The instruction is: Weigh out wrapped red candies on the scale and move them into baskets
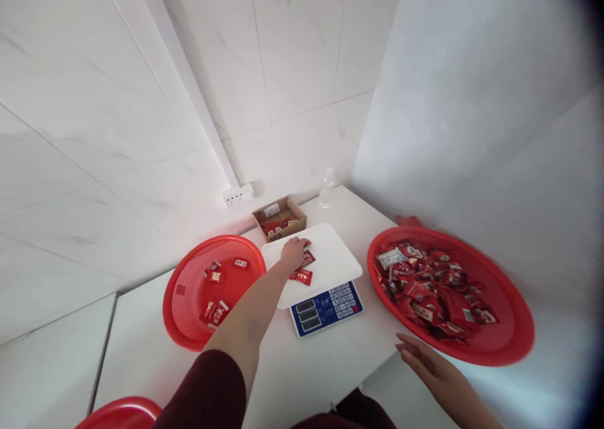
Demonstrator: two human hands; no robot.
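Observation:
My left hand (293, 251) reaches over the white weighing tray (336, 267) of a digital scale (325, 309). Its fingers are bent round a small red packet (307, 243), whose edge shows at the fingertips. Beside that hand, more red wrapped packets (302, 277) lie on the tray. My right hand (427, 363) is open and holds nothing, fingers stretched out, by the near rim of a large red basket (512, 328). Many shiny red packets (434, 290) are heaped in this basket.
Left of the scale, another red basket (182, 316) holds several packets. A small cardboard box (295, 228) with packets stands behind the tray, near a clear plastic bottle (326, 190). Part of a red container (125, 410) shows at lower left. Walls border the white table (283, 366).

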